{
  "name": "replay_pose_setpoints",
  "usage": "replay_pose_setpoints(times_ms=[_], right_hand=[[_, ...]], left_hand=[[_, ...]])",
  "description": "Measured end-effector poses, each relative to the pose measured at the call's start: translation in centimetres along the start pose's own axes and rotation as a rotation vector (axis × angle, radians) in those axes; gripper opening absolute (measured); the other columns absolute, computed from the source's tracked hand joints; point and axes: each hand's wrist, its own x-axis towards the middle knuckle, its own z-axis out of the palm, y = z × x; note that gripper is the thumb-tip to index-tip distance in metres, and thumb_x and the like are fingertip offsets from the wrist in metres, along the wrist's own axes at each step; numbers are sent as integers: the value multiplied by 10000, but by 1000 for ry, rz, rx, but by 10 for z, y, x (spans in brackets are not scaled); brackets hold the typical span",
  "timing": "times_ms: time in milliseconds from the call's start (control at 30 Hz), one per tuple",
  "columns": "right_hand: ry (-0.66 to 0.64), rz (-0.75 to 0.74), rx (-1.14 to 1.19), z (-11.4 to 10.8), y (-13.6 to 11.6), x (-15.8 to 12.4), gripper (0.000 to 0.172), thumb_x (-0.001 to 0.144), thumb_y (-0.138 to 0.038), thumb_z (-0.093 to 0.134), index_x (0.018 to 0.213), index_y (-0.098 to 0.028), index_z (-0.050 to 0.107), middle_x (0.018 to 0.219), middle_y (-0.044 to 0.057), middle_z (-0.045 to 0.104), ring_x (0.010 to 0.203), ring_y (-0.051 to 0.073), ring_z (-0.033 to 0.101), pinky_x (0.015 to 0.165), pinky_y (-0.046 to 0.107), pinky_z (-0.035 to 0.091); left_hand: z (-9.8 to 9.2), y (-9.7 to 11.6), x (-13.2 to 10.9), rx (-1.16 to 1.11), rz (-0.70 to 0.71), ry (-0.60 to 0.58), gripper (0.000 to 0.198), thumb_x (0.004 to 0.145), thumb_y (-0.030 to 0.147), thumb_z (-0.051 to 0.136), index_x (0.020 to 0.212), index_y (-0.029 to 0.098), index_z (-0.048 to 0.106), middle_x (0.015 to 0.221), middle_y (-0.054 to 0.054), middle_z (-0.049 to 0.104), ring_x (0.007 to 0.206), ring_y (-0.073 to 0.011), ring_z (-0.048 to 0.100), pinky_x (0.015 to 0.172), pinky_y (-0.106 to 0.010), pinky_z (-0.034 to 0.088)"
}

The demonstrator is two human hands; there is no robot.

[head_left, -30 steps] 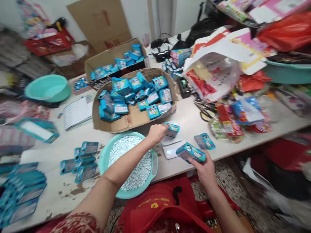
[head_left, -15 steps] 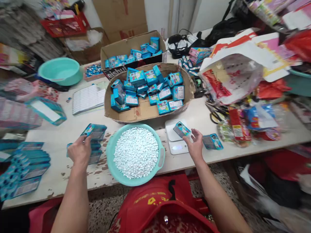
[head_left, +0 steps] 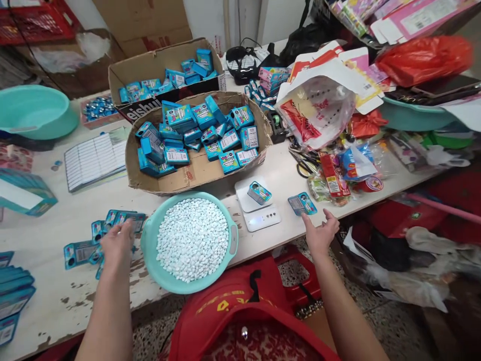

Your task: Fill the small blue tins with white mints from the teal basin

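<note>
My left hand point(head_left: 117, 241) is over a spread of flattened blue cartons on the left, its fingers closed at the edge of a flat blue carton point(head_left: 131, 217). Another flat carton point(head_left: 78, 253) lies beside it. Fingers apart and holding nothing, my right hand point(head_left: 322, 233) hovers just in front of a single flat blue carton point(head_left: 302, 203). A small blue carton point(head_left: 259, 193) rests on the white digital scale point(head_left: 262, 218). Between my hands stands a turquoise basin point(head_left: 234, 239) full of small white candies point(head_left: 192, 238).
Behind the basin, an open cardboard box point(head_left: 205, 178) holds many blue cartons. Another cardboard box point(head_left: 124, 108) stands behind it. Scissors point(head_left: 303, 168) and packaged sweets point(head_left: 334, 175) lie to the right. A ruled sheet point(head_left: 95, 158) and an empty turquoise tub point(head_left: 33, 113) are at left.
The view has swung to the right. My right hand has left the carton on the scale and moved right to the flat carton. My left hand has come lower over the left cartons.
</note>
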Motion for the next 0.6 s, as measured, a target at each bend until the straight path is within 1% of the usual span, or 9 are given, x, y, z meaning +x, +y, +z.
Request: replay_pose_setpoints(times_ms=[67, 167, 233, 300, 400, 467, 500, 567, 600], right_hand=[[-9, 31, 10, 11, 7, 2, 715, 637, -568, 697, 1167, -126, 509, 1164, 186, 509, 1126, 340, 427, 895, 495, 393], [-38, 112, 83, 25, 10, 7, 747, 579, -541, 730, 1160, -125, 510, 1164, 181, 524, 1103, 331, 460, 901, 482, 389], [-81, 163, 142, 31, 10, 12, 685, 585, -521, 721, 1114, -127, 536, 1074, 151, 576, 979, 296, 537, 858, 461, 419], [-119, 187, 171, 32, 9, 18, 583, 610, -514, 697, 1031, -129, 576, 928, 105, 619, 815, 253, 577, 796, 442, 448], [-142, 173, 190, 27, 2, 23, 511, 632, -507, 687, 981, -144, 603, 844, 73, 639, 750, 230, 583, 766, 413, 464], [-167, 138, 219, 25, -10, 23, 514, 646, -498, 693, 1019, -156, 602, 875, 68, 650, 773, 221, 591, 772, 385, 470], [-189, 111, 242, 25, -18, 21, 515, 657, -492, 693, 1039, -160, 600, 890, 66, 653, 782, 216, 594, 773, 372, 474], [-254, 41, 294, 31, -38, 16, 499, 684, -482, 686, 1060, -166, 597, 911, 65, 656, 802, 210, 599, 775, 354, 479], [-293, -1, 313, 36, -49, 13, 483, 698, -479, 677, 1060, -169, 598, 921, 66, 656, 813, 210, 600, 776, 349, 480]], left_hand=[[22, 29, -15, -174, 20, -163, 350, 675, 545, 499, 733, 202, 466, 479, 78, 254, 405, -82, 231, 422, -226, 188], [73, 77, -42, -250, 71, -464, 305, 672, 479, 573, 755, 190, 524, 464, 83, 303, 385, -68, 235, 401, -211, 176], [113, 108, -58, -142, 291, -545, 257, 731, 437, 563, 742, 181, 580, 531, 24, 485, 455, -92, 405, 452, -218, 299], [152, 134, -71, 46, 613, -580, 210, 803, 378, 534, 885, 215, 637, 784, -29, 656, 681, -142, 575, 599, -240, 400], [200, 162, -80, 480, 920, -582, 230, 878, 295, 477, 1065, 273, 610, 968, -61, 679, 861, -200, 620, 700, -282, 411], [216, 173, -81, 649, 986, -591, 229, 896, 224, 438, 1041, 255, 612, 956, -89, 674, 872, -216, 626, 704, -294, 408], [218, 175, -80, 677, 995, -591, 234, 899, 198, 420, 1021, 243, 615, 947, -99, 672, 875, -219, 627, 705, -294, 407], [207, 173, -77, 679, 989, -536, 237, 911, 214, 400, 1004, 231, 618, 946, -105, 670, 886, -222, 626, 699, -286, 407], [194, 169, -75, 676, 977, -476, 241, 918, 249, 395, 1004, 231, 619, 951, -104, 672, 892, -224, 625, 697, -282, 409]])
